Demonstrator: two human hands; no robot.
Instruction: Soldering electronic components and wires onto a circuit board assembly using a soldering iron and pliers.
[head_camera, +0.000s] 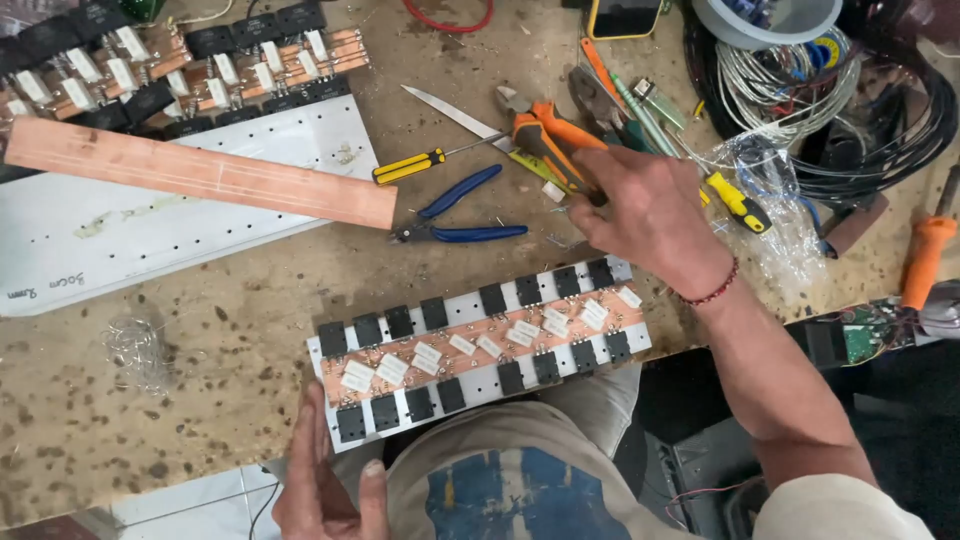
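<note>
Both hands are busy: my left hand (325, 480) lies open against the near end of the component board (480, 350) at the counter (200, 400) edge, steadying it. Farther out, my right hand (650, 215) closes on the orange-handled pliers (550, 140); I should grip both handles squarely before lifting clear of the other tools.

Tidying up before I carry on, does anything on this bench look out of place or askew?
The component board overhangs the bench edge onto the lap, steadied only by the left hand. The right hand reaches into a jumbled tool pile.
</note>
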